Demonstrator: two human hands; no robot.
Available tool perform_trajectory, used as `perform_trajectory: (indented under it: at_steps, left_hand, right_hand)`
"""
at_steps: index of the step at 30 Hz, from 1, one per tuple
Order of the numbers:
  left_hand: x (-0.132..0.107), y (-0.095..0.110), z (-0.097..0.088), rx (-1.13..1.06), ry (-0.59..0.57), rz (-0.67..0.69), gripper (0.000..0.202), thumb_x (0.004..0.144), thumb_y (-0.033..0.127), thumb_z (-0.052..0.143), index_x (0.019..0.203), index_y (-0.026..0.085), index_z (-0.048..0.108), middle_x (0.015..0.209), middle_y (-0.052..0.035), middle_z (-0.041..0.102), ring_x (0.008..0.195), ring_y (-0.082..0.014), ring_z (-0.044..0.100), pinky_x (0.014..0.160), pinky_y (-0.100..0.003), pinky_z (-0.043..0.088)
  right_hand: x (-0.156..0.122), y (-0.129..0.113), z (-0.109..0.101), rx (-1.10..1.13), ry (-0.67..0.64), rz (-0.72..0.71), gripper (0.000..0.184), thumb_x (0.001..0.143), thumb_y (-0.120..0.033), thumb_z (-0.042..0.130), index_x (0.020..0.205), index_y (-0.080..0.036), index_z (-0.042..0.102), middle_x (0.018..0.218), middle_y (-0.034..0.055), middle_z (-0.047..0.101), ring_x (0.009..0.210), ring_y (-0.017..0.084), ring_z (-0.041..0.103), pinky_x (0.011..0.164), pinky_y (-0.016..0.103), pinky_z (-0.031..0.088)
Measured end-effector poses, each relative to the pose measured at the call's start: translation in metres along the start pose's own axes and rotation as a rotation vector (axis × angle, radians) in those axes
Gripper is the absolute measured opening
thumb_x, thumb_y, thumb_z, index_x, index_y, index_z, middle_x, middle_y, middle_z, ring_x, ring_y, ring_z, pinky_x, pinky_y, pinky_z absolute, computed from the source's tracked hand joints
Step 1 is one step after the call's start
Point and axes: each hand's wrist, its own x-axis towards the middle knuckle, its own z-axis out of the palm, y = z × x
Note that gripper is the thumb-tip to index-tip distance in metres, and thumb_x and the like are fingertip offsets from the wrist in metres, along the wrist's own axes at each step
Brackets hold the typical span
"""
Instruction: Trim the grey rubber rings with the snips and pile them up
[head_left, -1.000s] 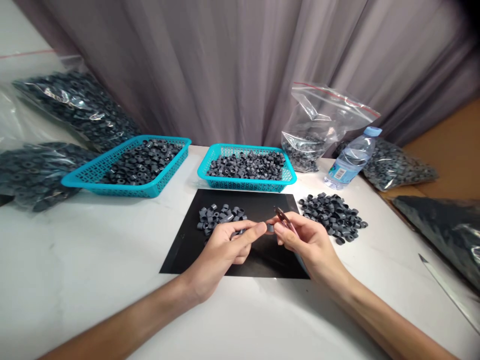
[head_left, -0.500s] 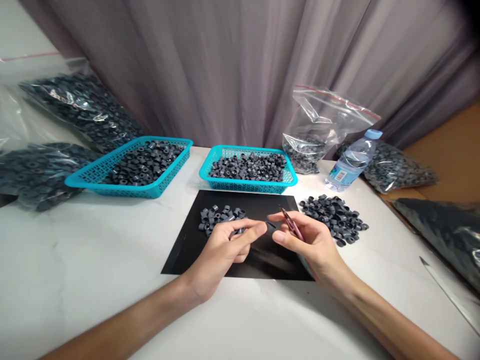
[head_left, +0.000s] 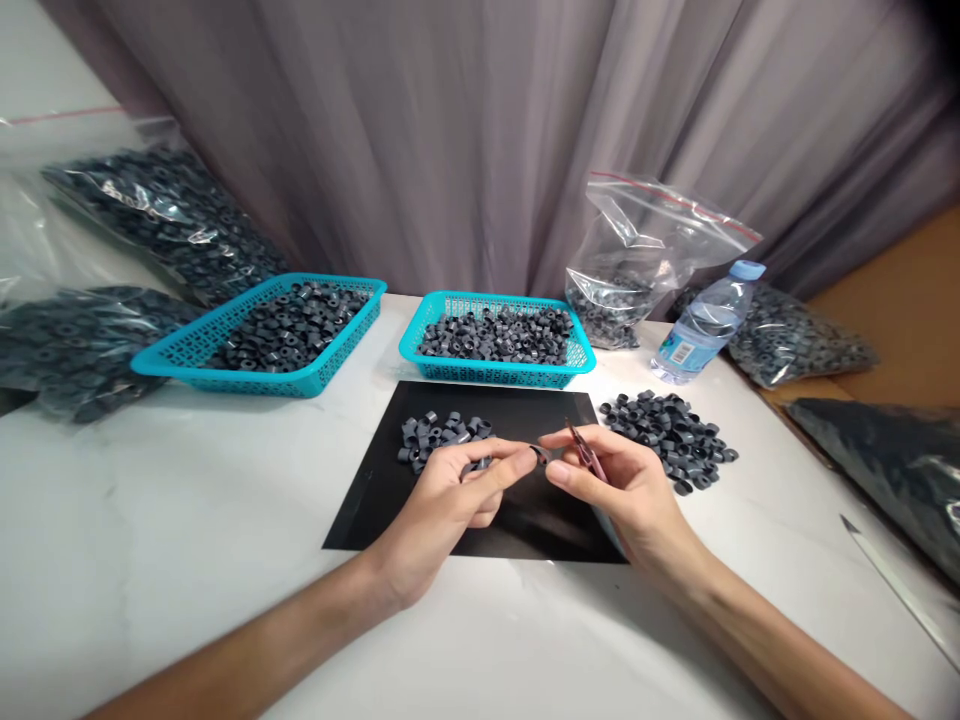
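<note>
My left hand (head_left: 450, 495) is curled over the black mat (head_left: 375, 500), pinching a small grey ring (head_left: 541, 455) at its fingertips, with more rings tucked in the palm. My right hand (head_left: 615, 480) meets it from the right, fingers closed on a thin pinkish tool (head_left: 586, 455) whose tip points at the ring. A small heap of grey rings (head_left: 442, 436) lies on the mat just behind my left hand. A larger pile of rings (head_left: 671, 427) sits on the white table right of the mat.
Two turquoise baskets (head_left: 191, 352) (head_left: 574, 358) of grey rings stand behind the mat. Clear bags of rings lie at the far left (head_left: 161, 215), back right (head_left: 637, 265) and right (head_left: 795, 340). A water bottle (head_left: 705, 325) lies tilted. A blade (head_left: 892, 585) rests near the right edge.
My right hand turned the tool from flat and high to pointing down at the ring, then closed in on my left fingertips. The left hand barely moved.
</note>
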Motion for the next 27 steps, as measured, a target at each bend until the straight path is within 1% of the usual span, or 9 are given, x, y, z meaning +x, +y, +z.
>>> perform_trajectory:
  at_steps: [8, 11, 14, 17, 19, 20, 22, 24, 27]
  left_hand:
    - [0.001, -0.003, 0.001, -0.036, 0.030, -0.023, 0.042, 0.077, 0.050, 0.080, 0.099, 0.015, 0.071, 0.064, 0.0085, 0.026, 0.055, -0.0077, 0.017, 0.050, -0.026, 0.013]
    - [0.002, -0.004, 0.000, 0.005, 0.023, -0.012, 0.039, 0.079, 0.049, 0.078, 0.098, 0.016, 0.071, 0.064, 0.0084, 0.026, 0.055, -0.0078, 0.018, 0.050, -0.025, 0.015]
    - [0.001, -0.004, -0.002, 0.162, 0.032, 0.052, 0.035, 0.085, 0.052, 0.070, 0.096, 0.018, 0.072, 0.062, 0.0075, 0.030, 0.055, -0.0086, 0.026, 0.051, -0.024, 0.022]
    - [-0.001, -0.002, -0.004, 0.473, 0.114, 0.249, 0.032, 0.092, 0.051, 0.061, 0.092, 0.021, 0.072, 0.069, 0.0031, 0.053, 0.062, -0.0111, 0.044, 0.058, -0.025, 0.033]
    - [-0.002, -0.001, -0.006, 0.687, 0.142, 0.386, 0.031, 0.097, 0.047, 0.055, 0.093, 0.021, 0.072, 0.085, 0.0003, 0.068, 0.074, -0.0137, 0.057, 0.068, -0.025, 0.040]
    - [-0.001, 0.000, -0.008, 0.779, 0.141, 0.438, 0.030, 0.099, 0.045, 0.053, 0.095, 0.021, 0.071, 0.091, -0.0004, 0.072, 0.079, -0.0150, 0.062, 0.072, -0.026, 0.042]
    - [0.002, -0.001, -0.012, 0.944, 0.140, 0.511, 0.030, 0.102, 0.039, 0.047, 0.096, 0.021, 0.070, 0.097, -0.0017, 0.075, 0.088, -0.0174, 0.067, 0.080, -0.028, 0.044]
    - [0.007, -0.003, -0.018, 1.107, 0.164, 0.555, 0.030, 0.103, 0.035, 0.046, 0.095, 0.020, 0.070, 0.097, -0.0035, 0.076, 0.091, -0.0196, 0.069, 0.079, -0.029, 0.045]
    - [0.014, -0.008, -0.026, 1.286, 0.179, 0.591, 0.028, 0.098, 0.043, 0.056, 0.099, 0.019, 0.071, 0.098, -0.0053, 0.077, 0.087, -0.0209, 0.071, 0.073, -0.029, 0.046]
  right_hand:
    - [0.000, 0.002, -0.002, -0.030, 0.003, -0.010, 0.024, 0.077, -0.037, 0.085, 0.098, -0.026, 0.078, 0.071, -0.0028, 0.052, 0.066, 0.012, 0.042, 0.058, 0.025, 0.035]
    - [0.001, 0.002, 0.001, -0.061, 0.008, -0.025, 0.022, 0.078, -0.038, 0.084, 0.096, -0.026, 0.079, 0.074, -0.0011, 0.059, 0.068, 0.013, 0.047, 0.060, 0.026, 0.039]
    - [0.003, -0.004, 0.001, -0.103, 0.018, -0.048, 0.020, 0.079, -0.039, 0.082, 0.091, -0.025, 0.079, 0.080, 0.0007, 0.066, 0.072, 0.015, 0.053, 0.065, 0.028, 0.043]
    - [0.006, -0.023, -0.013, -0.212, 0.084, -0.120, 0.019, 0.080, -0.040, 0.080, 0.090, -0.024, 0.077, 0.084, 0.0023, 0.070, 0.076, 0.018, 0.060, 0.070, 0.030, 0.047]
    - [0.010, -0.038, -0.032, -0.393, 0.170, -0.192, 0.020, 0.081, -0.040, 0.077, 0.091, -0.023, 0.076, 0.088, 0.0046, 0.073, 0.078, 0.021, 0.064, 0.071, 0.032, 0.049]
    - [0.011, -0.044, -0.043, -0.534, 0.226, -0.227, 0.020, 0.082, -0.040, 0.075, 0.092, -0.023, 0.076, 0.091, 0.0060, 0.074, 0.080, 0.023, 0.065, 0.071, 0.033, 0.049]
    - [0.015, -0.052, -0.068, -0.842, 0.402, -0.285, 0.017, 0.084, -0.036, 0.070, 0.093, -0.023, 0.075, 0.091, 0.0068, 0.075, 0.078, 0.024, 0.066, 0.070, 0.034, 0.047]
    - [0.017, -0.054, -0.091, -1.163, 0.523, -0.172, 0.016, 0.085, -0.035, 0.067, 0.094, -0.024, 0.075, 0.084, 0.0083, 0.075, 0.075, 0.027, 0.066, 0.065, 0.035, 0.042]
    - [0.020, -0.049, -0.113, -1.506, 0.558, 0.078, 0.023, 0.088, -0.039, 0.061, 0.100, -0.026, 0.075, 0.084, 0.0116, 0.074, 0.073, 0.032, 0.066, 0.057, 0.033, 0.032]
